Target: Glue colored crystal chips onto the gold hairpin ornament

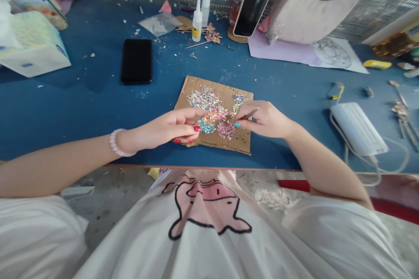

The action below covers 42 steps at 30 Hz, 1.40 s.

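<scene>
My left hand (170,128) is closed in a pinch round a thin stick topped by a small gold-and-pink decorated piece (211,117). My right hand (262,118) grips dark metal tweezers (249,114); their tips are hard to make out. Both hands hover over a cardboard sheet (240,147). On it lie piles of tiny rhinestones: silvery ones (203,97) at the back left, pink ones (226,127) between my hands, turquoise ones (207,127) by my left fingertips. Dark grey stones (240,98) and pale green ones lie near my right hand.
A black phone (136,61) lies back left of the cardboard. Behind stand two glue bottles (197,24), beside decorated sticks (212,35). A propped phone (257,0) stands back right. A white power bank (359,128) with a cable is at right, a tissue pack (36,48) at left.
</scene>
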Motion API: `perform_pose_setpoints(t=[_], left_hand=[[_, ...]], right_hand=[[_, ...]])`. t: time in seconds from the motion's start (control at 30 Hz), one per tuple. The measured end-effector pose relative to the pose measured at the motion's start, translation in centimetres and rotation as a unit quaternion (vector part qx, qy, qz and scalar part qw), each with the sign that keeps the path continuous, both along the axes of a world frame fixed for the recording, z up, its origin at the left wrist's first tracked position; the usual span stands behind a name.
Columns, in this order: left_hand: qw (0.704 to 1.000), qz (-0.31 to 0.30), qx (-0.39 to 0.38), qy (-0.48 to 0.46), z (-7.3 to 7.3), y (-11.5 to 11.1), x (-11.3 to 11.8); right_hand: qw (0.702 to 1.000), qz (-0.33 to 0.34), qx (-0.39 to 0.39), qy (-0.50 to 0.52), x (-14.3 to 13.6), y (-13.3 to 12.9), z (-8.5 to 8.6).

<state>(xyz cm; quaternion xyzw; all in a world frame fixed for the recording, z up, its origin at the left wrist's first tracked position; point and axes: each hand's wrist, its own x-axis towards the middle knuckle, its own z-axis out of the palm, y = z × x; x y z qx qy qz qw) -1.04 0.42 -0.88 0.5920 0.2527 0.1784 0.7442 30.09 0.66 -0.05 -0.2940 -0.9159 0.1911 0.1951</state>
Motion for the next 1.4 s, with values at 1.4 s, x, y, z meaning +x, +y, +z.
perform_pose_setpoints(t=[1.4], left_hand=[[1.000, 0.010, -0.003, 0.014, 0.0, -0.1, 0.0]], right_hand=[[0.987, 0.060, 0.035, 0.147, -0.4, -3.2, 2.8]])
